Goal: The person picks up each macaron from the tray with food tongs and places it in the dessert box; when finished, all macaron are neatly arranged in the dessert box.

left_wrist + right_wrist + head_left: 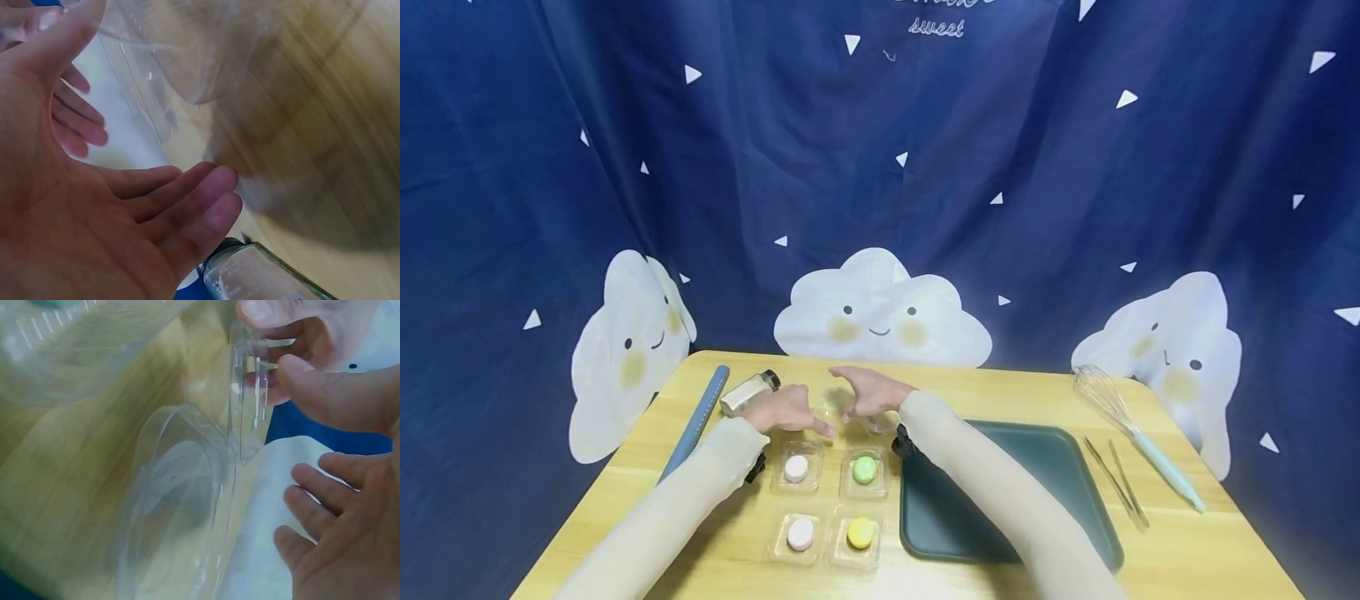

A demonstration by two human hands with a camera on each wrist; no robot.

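Over the back middle of the table both hands work at a clear plastic box (175, 487) that stands unfolded, its lid (250, 419) raised. The left hand (786, 408) reaches in from the left; in the left wrist view its thumb is stretched along the plastic and its other fingers extend apart from it. From the right comes the right hand (872, 392), thumb tip at the lid's edge, other fingers spread and loosely bent. Nearer the front are similar clear boxes holding a green macaron (864, 469), a yellow macaron (861, 533) and two pale pink macarons (796, 468).
A glass jar with a black cap (751, 393) lies beside the left hand, and a long blue-grey bar (700, 421) lies farther left. Under the right forearm is a dark green tray (940, 533). Tongs (1118, 483) and a whisk (1138, 433) lie right of it.
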